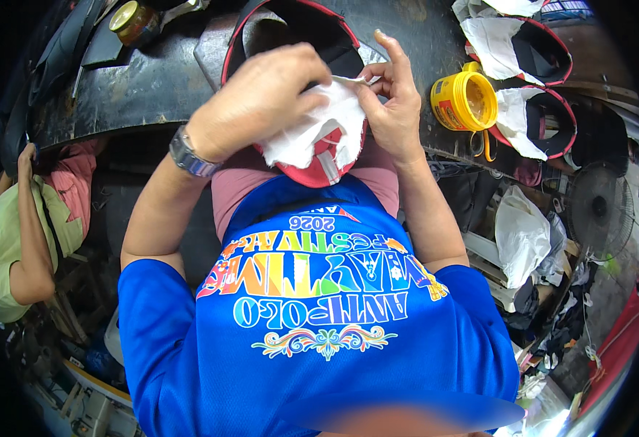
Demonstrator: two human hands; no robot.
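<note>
A red and black curved piece (pixel 319 20), dark inside with a red edge, lies across the bench edge and my lap. Over its near part is a thin white cloth (pixel 298 138), wrinkled and rough-edged. My right hand (pixel 392 102) pinches the cloth's far right edge between thumb and fingers, with one finger raised. My left hand (pixel 265 95), a watch on its wrist, is over the cloth's left side. Its fingers are bent and smeared by motion, so I cannot tell whether they grip the cloth.
Right of my right hand stands an open yellow tub (pixel 465 100). Similar red-edged black pieces (pixel 552 120) with white cloth lie beyond it. A glass jar (pixel 135 23) is at the back left of the dark bench (pixel 145 91). Another person (pixel 32 226) is at left; a fan (pixel 602 207) stands at right.
</note>
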